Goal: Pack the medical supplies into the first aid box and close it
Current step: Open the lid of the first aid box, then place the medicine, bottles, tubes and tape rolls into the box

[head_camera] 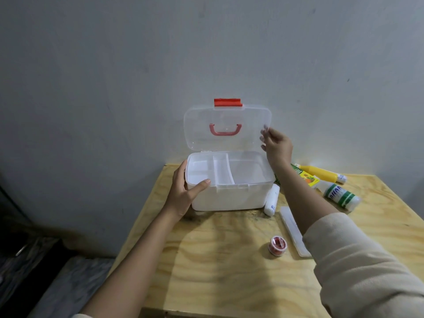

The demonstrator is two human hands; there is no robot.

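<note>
There is one box (227, 198), carton (307, 177), bandage roll (271, 199), tape roll (276, 245) and case (292, 230), plus two bottles (321, 174) (341, 196).

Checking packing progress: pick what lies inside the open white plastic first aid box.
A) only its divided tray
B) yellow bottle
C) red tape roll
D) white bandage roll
A: the white plastic first aid box holds only its clear divided tray.
</note>
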